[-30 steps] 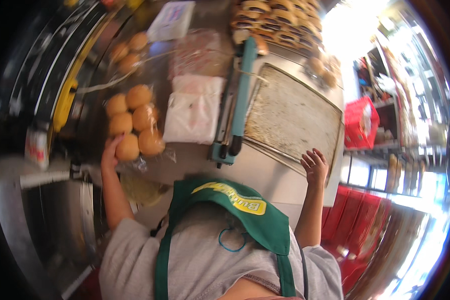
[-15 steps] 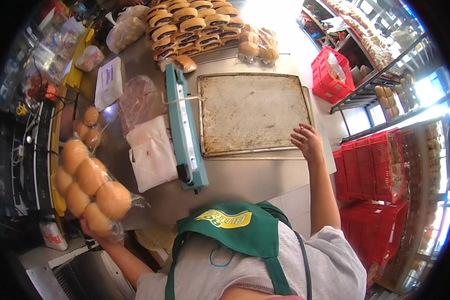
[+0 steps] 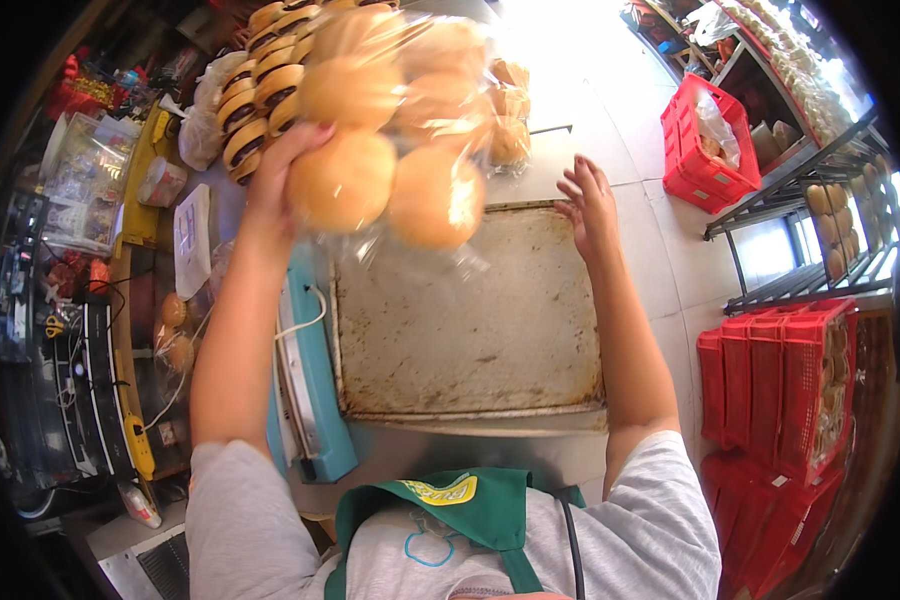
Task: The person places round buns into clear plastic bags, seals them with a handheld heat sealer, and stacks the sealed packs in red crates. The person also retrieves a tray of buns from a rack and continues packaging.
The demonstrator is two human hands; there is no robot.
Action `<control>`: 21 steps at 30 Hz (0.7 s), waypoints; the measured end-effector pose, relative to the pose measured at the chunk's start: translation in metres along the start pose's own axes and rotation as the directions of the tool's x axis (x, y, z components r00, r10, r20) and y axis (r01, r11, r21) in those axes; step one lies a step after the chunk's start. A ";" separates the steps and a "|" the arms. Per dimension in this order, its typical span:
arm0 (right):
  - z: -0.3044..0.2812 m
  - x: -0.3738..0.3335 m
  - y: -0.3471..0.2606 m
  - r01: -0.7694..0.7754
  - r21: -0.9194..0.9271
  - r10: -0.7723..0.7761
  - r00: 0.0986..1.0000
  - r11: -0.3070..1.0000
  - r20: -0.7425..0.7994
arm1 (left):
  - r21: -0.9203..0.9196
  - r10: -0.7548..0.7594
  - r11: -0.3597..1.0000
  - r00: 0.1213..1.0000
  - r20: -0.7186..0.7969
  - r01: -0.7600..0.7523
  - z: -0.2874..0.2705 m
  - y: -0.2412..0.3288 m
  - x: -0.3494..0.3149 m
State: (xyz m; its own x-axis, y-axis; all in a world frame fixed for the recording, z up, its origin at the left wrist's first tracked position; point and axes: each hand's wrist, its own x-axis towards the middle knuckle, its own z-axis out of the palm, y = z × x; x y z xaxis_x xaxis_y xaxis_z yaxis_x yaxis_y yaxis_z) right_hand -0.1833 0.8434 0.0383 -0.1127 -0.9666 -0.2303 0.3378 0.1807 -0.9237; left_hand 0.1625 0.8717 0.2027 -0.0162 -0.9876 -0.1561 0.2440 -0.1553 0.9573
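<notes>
My left hand point(image 3: 280, 165) grips a clear plastic bag of round golden buns point(image 3: 390, 150) and holds it up above the far left part of a worn metal baking tray point(image 3: 470, 330). My right hand point(image 3: 592, 200) hovers open with spread fingers over the tray's far right corner, a short way right of the bag. The bag holds several buns pressed together. The tray's surface is bare.
A teal bag sealer point(image 3: 310, 380) runs along the tray's left edge. Rows of filled buns point(image 3: 260, 80) lie at the far left of the table, with more bagged buns point(image 3: 175, 330) lower left. Red crates point(image 3: 705, 140) and a wire rack point(image 3: 830, 210) stand at the right.
My left hand has lifted the bag of buns from low on the left up and across to above the tray. My right hand has moved from the tray's right edge to its far corner.
</notes>
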 end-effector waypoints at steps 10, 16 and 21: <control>0.047 0.142 0.016 -0.091 0.127 0.066 0.980 0.988 0.188 | 0.193 -0.078 0.977 0.996 -0.045 0.085 0.034 -0.154 0.201; 0.036 0.137 0.008 -0.140 0.393 0.003 0.944 0.909 0.329 | 0.080 -0.273 0.961 0.958 0.092 0.266 0.045 -0.140 0.210; 0.000 0.077 -0.033 -0.111 0.491 -0.067 0.942 0.864 0.330 | 0.083 -0.179 0.982 0.975 0.133 0.169 0.082 -0.123 0.145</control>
State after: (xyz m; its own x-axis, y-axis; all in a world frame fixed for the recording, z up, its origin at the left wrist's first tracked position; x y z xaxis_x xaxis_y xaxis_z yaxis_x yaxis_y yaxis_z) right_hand -0.2030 0.7629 0.0513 0.1795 -0.9823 -0.0544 0.7633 0.1739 -0.6222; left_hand 0.0510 0.7461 0.0820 -0.1880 -0.9380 -0.2911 0.1568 -0.3212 0.9339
